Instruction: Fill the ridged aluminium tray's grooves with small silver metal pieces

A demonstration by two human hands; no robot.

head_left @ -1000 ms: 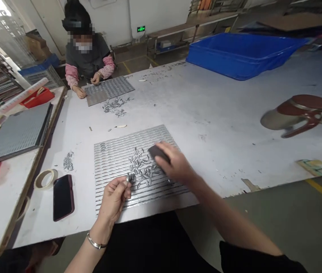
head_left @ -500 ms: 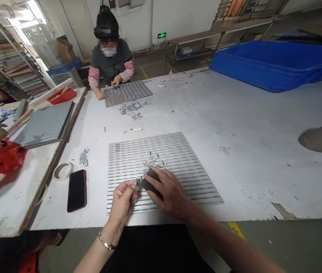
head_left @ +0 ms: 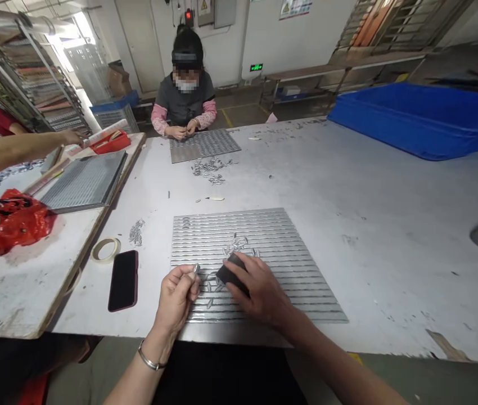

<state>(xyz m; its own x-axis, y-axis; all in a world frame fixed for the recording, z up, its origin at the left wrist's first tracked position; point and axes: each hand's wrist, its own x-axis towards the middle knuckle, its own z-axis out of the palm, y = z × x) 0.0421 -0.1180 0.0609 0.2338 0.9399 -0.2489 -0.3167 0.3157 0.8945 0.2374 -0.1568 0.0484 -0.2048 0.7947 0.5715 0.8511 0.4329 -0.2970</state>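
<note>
A striped silvery sheet (head_left: pixel 260 225) lies on the white table in front of me. Just over its left edge, my left hand (head_left: pixel 176 295) pinches a small shiny metal piece (head_left: pixel 197 269) between thumb and fingers. My right hand (head_left: pixel 262 289) is closed around a dark block (head_left: pixel 234 274) resting low over the sheet. Small leaf-shaped silvery pieces (head_left: pixel 239 243) are scattered on the sheet beyond the block. More of these pieces (head_left: pixel 210 287) lie between my two hands. The palm side of my right hand is hidden.
Left of the sheet are a black phone (head_left: pixel 123 281), a tape roll (head_left: pixel 104 250) and a heap of silvery bits (head_left: pixel 136 232). A small knife (head_left: pixel 216 198) lies beyond the sheet. Across the table a co-worker (head_left: pixel 185 95) handles another sheet (head_left: pixel 184 152). A blue tray (head_left: pixel 411 129) stands at far right.
My left hand has drawn away to the left from the dark block, with the small metal piece. More loose pieces now show between my hands. The view has shifted; the co-worker's hands have come together.
</note>
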